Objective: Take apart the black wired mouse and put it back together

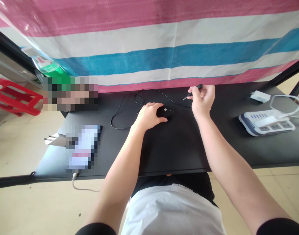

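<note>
On the black tabletop lies a black corded computer mouse (167, 112), with a small pale round spot on the side facing up. My left hand (149, 115) grips it from the left, thumb at the near side and fingers at the far side. Its thin black cable (112, 117) loops behind and to the left of that hand. My right hand (203, 98) is closed around a small screwdriver (188, 95) with a dark handle. The metal shaft points down and left, apart from the mouse.
A white power strip (266, 122) with a white plug and cable sits at the right, near a white adapter (260, 96). At left are a phone (84, 147), a charger (55, 139) and a green-labelled bottle (53, 70). A striped sheet (149, 60) hangs behind.
</note>
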`<move>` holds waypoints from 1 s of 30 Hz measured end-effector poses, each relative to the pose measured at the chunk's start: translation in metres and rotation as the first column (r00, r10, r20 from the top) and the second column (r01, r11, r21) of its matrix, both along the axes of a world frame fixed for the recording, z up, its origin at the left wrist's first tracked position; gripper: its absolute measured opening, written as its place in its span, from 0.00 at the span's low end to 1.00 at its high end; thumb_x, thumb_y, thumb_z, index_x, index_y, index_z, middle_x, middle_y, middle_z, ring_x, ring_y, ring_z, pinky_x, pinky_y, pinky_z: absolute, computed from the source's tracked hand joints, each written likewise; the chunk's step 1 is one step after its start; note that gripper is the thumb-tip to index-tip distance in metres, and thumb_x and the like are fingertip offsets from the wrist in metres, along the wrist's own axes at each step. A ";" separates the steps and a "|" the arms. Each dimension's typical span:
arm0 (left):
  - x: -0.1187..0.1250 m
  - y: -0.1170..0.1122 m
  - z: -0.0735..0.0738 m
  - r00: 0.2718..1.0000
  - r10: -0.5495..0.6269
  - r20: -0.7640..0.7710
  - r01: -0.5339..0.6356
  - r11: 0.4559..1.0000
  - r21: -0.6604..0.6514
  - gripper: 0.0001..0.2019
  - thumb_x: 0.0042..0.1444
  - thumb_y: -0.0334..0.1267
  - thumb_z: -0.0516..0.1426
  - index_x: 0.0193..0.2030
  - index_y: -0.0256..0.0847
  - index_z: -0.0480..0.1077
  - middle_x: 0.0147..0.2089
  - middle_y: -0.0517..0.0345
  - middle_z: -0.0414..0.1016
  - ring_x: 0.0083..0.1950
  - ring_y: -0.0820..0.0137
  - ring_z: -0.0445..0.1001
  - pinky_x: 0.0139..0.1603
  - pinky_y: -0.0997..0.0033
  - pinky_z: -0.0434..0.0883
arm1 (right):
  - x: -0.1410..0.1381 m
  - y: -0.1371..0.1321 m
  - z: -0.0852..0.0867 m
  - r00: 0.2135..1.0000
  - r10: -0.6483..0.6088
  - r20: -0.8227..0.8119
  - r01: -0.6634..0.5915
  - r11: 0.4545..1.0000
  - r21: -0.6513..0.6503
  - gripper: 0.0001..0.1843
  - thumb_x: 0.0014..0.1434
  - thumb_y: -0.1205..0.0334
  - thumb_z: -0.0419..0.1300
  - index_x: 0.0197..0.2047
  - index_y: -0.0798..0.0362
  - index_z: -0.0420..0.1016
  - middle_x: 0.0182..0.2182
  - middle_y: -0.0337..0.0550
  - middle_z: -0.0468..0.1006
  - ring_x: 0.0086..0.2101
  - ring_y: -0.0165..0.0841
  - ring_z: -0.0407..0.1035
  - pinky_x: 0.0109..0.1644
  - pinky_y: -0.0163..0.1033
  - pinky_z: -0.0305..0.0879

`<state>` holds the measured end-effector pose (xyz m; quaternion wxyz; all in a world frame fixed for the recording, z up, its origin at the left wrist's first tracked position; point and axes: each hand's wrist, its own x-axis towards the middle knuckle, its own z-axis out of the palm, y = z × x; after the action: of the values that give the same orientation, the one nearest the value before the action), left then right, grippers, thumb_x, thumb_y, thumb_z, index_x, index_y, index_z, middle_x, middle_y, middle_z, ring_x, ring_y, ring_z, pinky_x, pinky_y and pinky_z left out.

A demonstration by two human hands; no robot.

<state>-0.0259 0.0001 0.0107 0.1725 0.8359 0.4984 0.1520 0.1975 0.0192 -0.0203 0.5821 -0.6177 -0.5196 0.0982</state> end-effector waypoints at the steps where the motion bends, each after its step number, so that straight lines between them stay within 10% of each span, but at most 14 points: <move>1: 0.000 0.000 0.000 1.000 -0.015 0.003 0.015 1.000 0.001 0.32 0.50 0.46 0.68 0.62 0.40 0.70 0.60 0.47 0.76 0.62 0.54 0.72 0.64 0.55 0.68 | 0.000 -0.001 0.002 1.000 0.001 0.000 -0.001 1.000 0.011 0.25 0.67 0.42 0.46 0.55 0.53 0.63 0.45 0.55 0.77 0.41 0.37 0.78 0.39 0.42 0.75; 17: -0.001 0.000 0.001 0.998 -0.069 0.011 0.069 0.997 -0.020 0.32 0.51 0.46 0.67 0.63 0.39 0.70 0.62 0.48 0.75 0.63 0.54 0.71 0.64 0.55 0.68 | -0.006 0.012 -0.018 0.887 0.322 -0.332 -0.267 0.943 0.200 0.28 0.61 0.43 0.61 0.60 0.38 0.58 0.42 0.41 0.79 0.27 0.30 0.76 0.18 0.33 0.70; 30: 0.000 0.001 0.000 0.995 -0.104 0.002 0.104 0.995 0.006 0.32 0.53 0.51 0.65 0.62 0.38 0.72 0.58 0.47 0.78 0.59 0.55 0.76 0.62 0.58 0.70 | -0.013 -0.001 -0.013 0.927 0.376 -0.010 -0.369 0.913 0.175 0.34 0.67 0.41 0.51 0.72 0.32 0.44 0.51 0.49 0.78 0.32 0.36 0.80 0.22 0.34 0.74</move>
<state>-0.0256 0.0010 0.0103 0.1785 0.8609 0.4537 0.1453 0.1844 0.0182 -0.0331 0.6143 -0.4533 -0.6215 0.1759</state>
